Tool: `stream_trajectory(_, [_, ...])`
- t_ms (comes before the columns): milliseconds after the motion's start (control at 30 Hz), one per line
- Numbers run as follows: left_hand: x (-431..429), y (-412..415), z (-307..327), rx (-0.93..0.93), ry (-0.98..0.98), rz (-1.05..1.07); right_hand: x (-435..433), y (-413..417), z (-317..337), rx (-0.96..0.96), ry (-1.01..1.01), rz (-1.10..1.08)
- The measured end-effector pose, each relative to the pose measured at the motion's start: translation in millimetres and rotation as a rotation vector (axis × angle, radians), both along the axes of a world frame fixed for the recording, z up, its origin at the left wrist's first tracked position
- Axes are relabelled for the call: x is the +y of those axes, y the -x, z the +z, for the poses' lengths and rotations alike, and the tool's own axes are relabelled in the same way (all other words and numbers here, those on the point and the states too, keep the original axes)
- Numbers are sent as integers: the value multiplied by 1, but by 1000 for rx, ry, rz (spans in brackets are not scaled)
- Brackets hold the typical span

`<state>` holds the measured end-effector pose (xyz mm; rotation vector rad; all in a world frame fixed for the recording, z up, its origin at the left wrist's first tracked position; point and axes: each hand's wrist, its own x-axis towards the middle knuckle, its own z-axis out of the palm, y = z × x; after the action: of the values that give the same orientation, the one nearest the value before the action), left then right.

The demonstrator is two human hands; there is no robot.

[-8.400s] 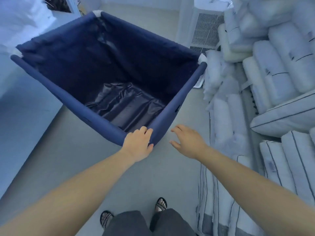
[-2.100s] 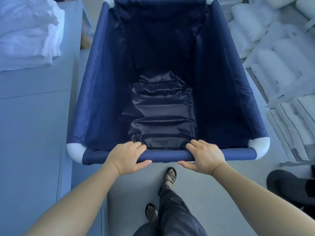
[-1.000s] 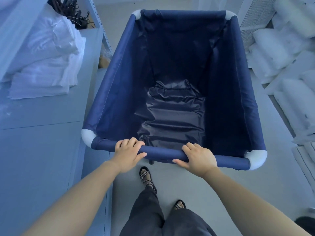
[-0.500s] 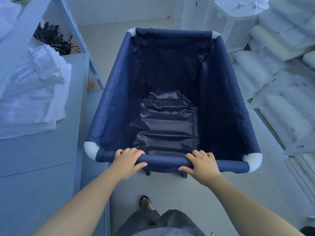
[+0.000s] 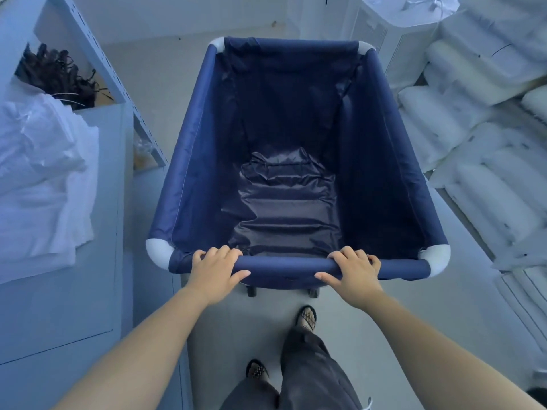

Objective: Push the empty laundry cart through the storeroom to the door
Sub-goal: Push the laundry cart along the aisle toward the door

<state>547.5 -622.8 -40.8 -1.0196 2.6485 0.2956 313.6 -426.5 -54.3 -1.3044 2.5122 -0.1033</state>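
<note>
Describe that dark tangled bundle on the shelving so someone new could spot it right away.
Start from the blue laundry cart that both hands grip; left of it stands a pale metal shelving unit. On its shelf, behind the folded white linens, sits the dark tangled bundle. It is the only black, stringy thing among smooth white fabric.

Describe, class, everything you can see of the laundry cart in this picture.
The laundry cart is a deep, rectangular bin of dark blue fabric, wider at the top. Its padded rim has white corner caps. The wrinkled, shiny bottom is empty. It stands upright on the floor in an aisle between shelves and stacked pillows; two small wheels peek out below the near edge. The left hand and right hand grip the near rail.
</note>
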Motion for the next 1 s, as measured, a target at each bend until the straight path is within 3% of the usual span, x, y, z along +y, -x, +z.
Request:
stream_trajectory(800, [-92, 174, 4, -68, 36, 76, -117, 190, 0, -24, -6, 122])
stream_trajectory(1000, [-107, 209, 7, -119, -72, 63, -127, 228, 1, -14, -11, 148])
